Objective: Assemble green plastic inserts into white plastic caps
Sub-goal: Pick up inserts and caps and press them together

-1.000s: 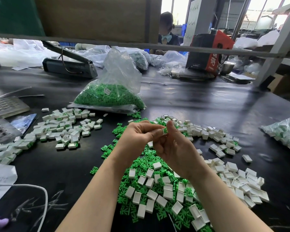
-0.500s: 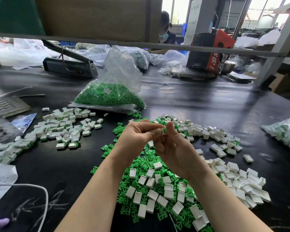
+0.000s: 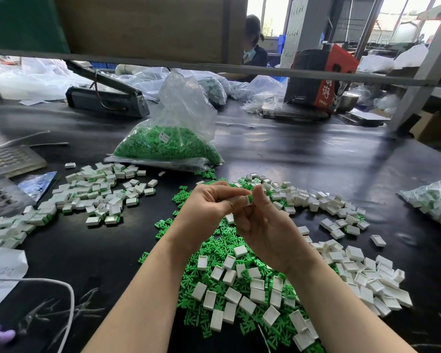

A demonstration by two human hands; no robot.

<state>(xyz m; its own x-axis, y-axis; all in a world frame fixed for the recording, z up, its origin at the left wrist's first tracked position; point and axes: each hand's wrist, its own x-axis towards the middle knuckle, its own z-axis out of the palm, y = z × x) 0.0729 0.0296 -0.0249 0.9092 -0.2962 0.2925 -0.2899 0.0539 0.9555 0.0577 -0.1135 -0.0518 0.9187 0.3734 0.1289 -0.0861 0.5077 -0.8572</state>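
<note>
Here, head view: both hands meet above centre of the black table (image 3: 316,159). Left hand (image 3: 209,202) has fingers curled, thumb and forefinger pinching a small white cap (image 3: 243,200); right hand (image 3: 262,222) comes in from 4 o'clock, its thumb and fingertips clamped on the same piece, w/ a green insert (image 3: 250,198) showing at the cap's right end. Can't tell how deep the insert sits, fingers cover most of it.

Under the wrists, at 6 o'clock: loose pile of green inserts (image 3: 214,250) w/ white caps (image 3: 229,294) scattered on top. More empty caps spread from 12 to 4 o'clock of the hands in a band (image 3: 341,220). At 9 o'clock, well apart from hands: heap of finished pieces (image 3: 94,194), white w/ green edges showing. At 11–12 o'clock, further back: clear bag of green inserts (image 3: 171,146), upright, top open. Another clear bag of parts (image 3: 433,202) at 3 o'clock, at frame edge.

Far left: grey tray w/ holes (image 3: 0,197), paper sheet (image 3: 0,266) and white cable (image 3: 61,289) at 8 o'clock. Back of table: bag sealer (image 3: 105,98), red-black box (image 3: 321,77), a person seated beyond.
</note>
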